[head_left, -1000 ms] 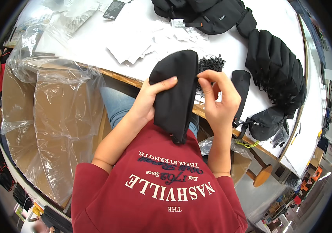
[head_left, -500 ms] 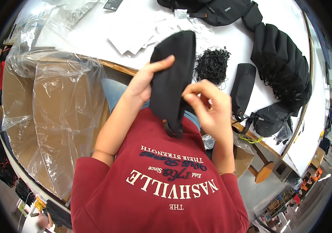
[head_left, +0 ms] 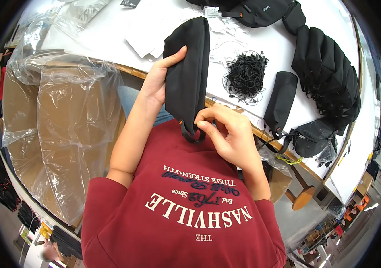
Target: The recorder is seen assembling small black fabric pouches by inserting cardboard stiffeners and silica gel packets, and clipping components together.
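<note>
- The large cardboard box lined with clear plastic sheeting stands open at the person's left, just beside the white work table, probably to take finished pieces.
- A row of black fabric pouches lies stacked on the table's right side, near a tangle of thin black cords.
- The long black fabric pouch is held upright over the table edge, in front of the chest.
- The left hand wraps around its side, thumb pressed on the cloth, steadying it.
- The right hand is curled, thumb and forefinger pinching the small black loop at the pouch's lower end.
</note>
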Motion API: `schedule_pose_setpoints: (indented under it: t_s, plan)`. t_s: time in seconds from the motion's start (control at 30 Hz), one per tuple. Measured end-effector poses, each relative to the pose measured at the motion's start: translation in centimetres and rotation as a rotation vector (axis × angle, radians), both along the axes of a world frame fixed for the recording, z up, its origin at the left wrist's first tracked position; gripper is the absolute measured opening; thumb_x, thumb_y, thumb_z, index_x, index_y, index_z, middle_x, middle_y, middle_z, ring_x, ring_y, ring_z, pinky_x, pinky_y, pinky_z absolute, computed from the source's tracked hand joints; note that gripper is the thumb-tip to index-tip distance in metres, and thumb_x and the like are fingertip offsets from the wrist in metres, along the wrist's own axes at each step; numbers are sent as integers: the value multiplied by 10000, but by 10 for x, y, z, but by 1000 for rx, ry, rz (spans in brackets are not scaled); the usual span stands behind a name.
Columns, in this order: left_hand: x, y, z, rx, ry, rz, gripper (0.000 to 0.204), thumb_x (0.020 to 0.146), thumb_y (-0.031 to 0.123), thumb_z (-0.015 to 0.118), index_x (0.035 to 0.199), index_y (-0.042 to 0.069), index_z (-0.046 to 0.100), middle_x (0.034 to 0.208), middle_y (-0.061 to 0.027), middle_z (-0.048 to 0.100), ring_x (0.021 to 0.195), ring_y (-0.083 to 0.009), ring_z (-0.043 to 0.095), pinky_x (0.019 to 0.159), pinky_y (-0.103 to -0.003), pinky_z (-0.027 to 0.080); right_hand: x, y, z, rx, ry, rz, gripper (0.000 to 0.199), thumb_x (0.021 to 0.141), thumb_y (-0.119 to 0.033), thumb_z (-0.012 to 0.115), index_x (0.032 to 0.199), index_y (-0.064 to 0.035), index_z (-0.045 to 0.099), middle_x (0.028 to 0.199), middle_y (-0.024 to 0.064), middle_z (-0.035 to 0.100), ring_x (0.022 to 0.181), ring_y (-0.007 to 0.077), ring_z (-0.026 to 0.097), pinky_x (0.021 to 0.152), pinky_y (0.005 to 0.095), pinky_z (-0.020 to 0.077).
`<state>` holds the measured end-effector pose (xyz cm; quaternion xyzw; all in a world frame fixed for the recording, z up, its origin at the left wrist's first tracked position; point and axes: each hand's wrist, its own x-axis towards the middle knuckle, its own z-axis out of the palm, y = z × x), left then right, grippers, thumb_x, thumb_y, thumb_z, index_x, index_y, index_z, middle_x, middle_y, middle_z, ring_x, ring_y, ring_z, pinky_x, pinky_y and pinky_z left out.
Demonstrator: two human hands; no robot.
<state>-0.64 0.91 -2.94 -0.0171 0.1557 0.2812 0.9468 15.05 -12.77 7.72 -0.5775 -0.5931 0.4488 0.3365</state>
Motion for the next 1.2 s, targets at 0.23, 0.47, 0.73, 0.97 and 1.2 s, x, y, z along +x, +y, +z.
schedule_pose_setpoints:
  t_s: [0.23,0.47,0.73,0.97,1.2]
  plan:
    - [12,-14,28,246,335,5,298,860,166,679,1100,8,600,959,-88,680,793,-148,671,713,-266,554,8,13,-9,213,-78,-271,42,823,-25,655,854,-40,631,730,19,599,489,88,448,458,231,347]
    - [21,-34,43,371,380,-182,394,849,147,679,1192,-9,562,1029,-92,661,878,-151,656,780,-270,536,36,37,-12,401,-150,-581,39,851,-45,653,883,-23,650,692,-31,588,535,24,390,474,194,298]
    - [6,-6,8,-56,127,-94,226,897,180,629,1012,-14,633,895,-116,700,732,-193,693,657,-297,581,2,5,-2,-147,92,-14,58,831,-68,648,875,-31,636,721,47,610,537,113,490,523,242,402]
    - [3,-1,7,8,167,20,251,924,199,586,1048,-14,629,946,-122,695,792,-205,687,718,-317,574,7,5,-14,248,-310,-7,257,801,-194,703,1025,-97,624,1150,109,555,1000,252,534,852,372,413]
    - [13,-23,41,-24,276,114,339,959,240,511,1199,1,520,1145,-118,613,1034,-231,603,914,-371,485,4,7,-12,417,-806,53,693,596,-150,780,1252,-197,562,1333,73,453,1233,272,420,1028,434,290]
